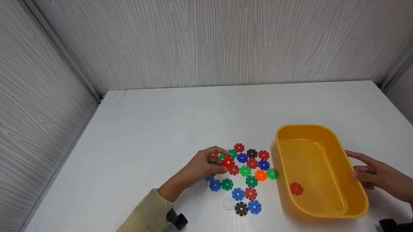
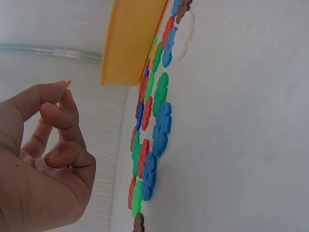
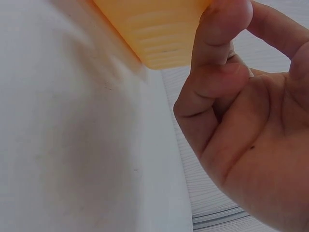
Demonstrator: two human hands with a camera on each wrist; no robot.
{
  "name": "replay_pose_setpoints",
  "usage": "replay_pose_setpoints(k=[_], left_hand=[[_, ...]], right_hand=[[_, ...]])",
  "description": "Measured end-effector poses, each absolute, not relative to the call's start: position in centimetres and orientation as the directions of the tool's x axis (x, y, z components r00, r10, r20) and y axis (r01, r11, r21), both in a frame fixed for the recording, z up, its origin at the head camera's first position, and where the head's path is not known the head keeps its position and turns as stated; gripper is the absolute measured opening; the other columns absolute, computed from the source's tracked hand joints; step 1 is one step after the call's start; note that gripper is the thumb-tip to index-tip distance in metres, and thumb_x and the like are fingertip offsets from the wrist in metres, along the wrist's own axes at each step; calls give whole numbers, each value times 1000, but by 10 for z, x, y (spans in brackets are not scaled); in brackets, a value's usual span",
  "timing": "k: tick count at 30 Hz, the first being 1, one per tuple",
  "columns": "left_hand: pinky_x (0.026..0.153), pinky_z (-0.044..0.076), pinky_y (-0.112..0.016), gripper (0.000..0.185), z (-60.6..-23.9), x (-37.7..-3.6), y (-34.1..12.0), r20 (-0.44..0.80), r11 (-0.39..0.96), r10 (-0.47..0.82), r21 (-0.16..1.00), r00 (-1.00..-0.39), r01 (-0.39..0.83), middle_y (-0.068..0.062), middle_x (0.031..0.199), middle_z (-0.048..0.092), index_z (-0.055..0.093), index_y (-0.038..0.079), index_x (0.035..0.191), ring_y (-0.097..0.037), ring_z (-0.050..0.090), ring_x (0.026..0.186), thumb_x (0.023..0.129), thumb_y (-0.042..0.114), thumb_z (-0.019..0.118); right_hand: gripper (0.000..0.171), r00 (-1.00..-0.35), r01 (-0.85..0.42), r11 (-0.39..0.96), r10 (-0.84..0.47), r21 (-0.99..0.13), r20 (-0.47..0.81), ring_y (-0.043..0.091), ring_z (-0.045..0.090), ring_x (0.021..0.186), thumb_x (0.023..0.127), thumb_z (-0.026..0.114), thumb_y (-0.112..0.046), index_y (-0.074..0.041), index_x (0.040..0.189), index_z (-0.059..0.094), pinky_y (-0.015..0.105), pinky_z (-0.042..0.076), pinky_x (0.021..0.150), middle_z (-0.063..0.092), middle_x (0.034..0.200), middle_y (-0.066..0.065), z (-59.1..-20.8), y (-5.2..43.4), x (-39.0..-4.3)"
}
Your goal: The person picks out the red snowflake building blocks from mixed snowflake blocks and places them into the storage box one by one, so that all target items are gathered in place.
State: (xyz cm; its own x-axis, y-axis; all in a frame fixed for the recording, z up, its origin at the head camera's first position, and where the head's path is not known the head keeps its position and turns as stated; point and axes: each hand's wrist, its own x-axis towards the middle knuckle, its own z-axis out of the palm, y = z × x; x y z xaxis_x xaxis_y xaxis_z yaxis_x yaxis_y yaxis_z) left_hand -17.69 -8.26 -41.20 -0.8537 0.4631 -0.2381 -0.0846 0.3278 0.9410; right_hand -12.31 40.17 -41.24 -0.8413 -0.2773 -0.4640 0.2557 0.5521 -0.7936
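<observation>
My left hand [image 1: 203,166] pinches a red notched plastic disc [image 1: 228,162] between thumb and fingertips, over the left part of a spread of similar discs. In the left wrist view only a sliver of that red disc [image 2: 68,83] shows at the fingertips, raised off the table. My right hand [image 1: 380,175] is at the right side of a yellow tub [image 1: 362,201], with its thumb at the rim and other fingers curled against the outer wall. A single red disc [image 1: 296,188] lies inside the tub, near its left wall.
Discs in several colours lie flat on the white table [image 1: 152,124], among them a black disc [image 1: 241,209], an orange disc [image 1: 260,175] and a clear disc [image 1: 228,203]. Pale wood-grain panels [image 1: 204,40] stand behind the table and along both sides.
</observation>
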Motion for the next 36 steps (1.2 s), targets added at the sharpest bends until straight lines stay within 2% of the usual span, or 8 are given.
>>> replay_pose_setpoints(k=[6, 15, 19, 24, 26, 29, 33, 36], left_hand=[[65, 50, -24, 44, -410, -178, -64, -203, 263, 506, 962, -838, -74, -3, 86, 69, 61, 14, 124, -23, 64, 76, 82, 12, 75], [76, 57, -31, 41, -404, -174, -30, -201, 252, 546, 965, -813, -69, -2, 96, 68, 64, 25, 119, -19, 66, 83, 81, 16, 77], [77, 57, -30, 38, -400, -172, -14, -172, 185, 599, 980, -782, -74, -1, 95, 68, 64, 22, 117, -20, 66, 83, 82, 12, 75], [89, 55, -42, 38, -394, -171, 8, -148, 133, 632, 988, -761, -82, -1, 91, 70, 64, 21, 117, -31, 68, 92, 83, 11, 75], [92, 54, -44, 37, -392, -170, 18, -151, 114, 631, 988, -761, -102, -1, 92, 70, 64, 22, 116, -29, 69, 94, 82, 10, 75], [91, 54, -43, 36, -391, -171, 32, -158, 99, 624, 988, -765, -123, 0, 92, 70, 65, 25, 112, -25, 70, 93, 82, 9, 76], [91, 54, -46, 33, -389, -175, 49, -161, 88, 625, 987, -764, -136, -1, 88, 71, 66, 25, 110, -33, 69, 96, 83, 7, 74], [88, 55, -45, 31, -386, -177, 59, -167, 95, 625, 986, -762, -138, -1, 86, 71, 66, 26, 108, -31, 69, 89, 83, 8, 74]], right_hand=[[71, -843, 246, 537, -292, -807, -451, 16, 49, 65, 102, 45, -33, -11, 155, 3, 26, 42, 63, 54, 77, -4, -412, 402, -123], [80, -836, 292, 574, -235, -765, -496, 18, 52, 68, 100, 47, -42, -9, 155, -1, 26, 43, 71, 57, 82, -1, -414, 398, -123], [81, -836, 292, 577, -233, -763, -497, 18, 52, 68, 100, 48, -42, -7, 154, -2, 25, 44, 70, 57, 81, 0, -415, 398, -123], [81, -838, 286, 575, -238, -766, -491, 18, 52, 67, 100, 48, -41, -7, 154, -1, 25, 44, 69, 55, 79, -1, -415, 399, -123], [81, -838, 289, 573, -236, -767, -492, 18, 52, 67, 100, 48, -41, -7, 154, -1, 25, 44, 69, 55, 79, -1, -414, 398, -123], [82, -838, 296, 572, -230, -765, -496, 18, 52, 67, 99, 48, -42, -7, 154, -2, 25, 44, 69, 55, 80, -1, -414, 398, -124], [84, -837, 307, 574, -216, -759, -502, 18, 52, 68, 99, 49, -43, -8, 154, -2, 25, 44, 69, 56, 81, 0, -414, 397, -125], [81, -840, 298, 563, -230, -771, -492, 17, 51, 67, 99, 49, -40, -7, 154, -1, 26, 44, 66, 55, 80, 0, -414, 397, -125]])
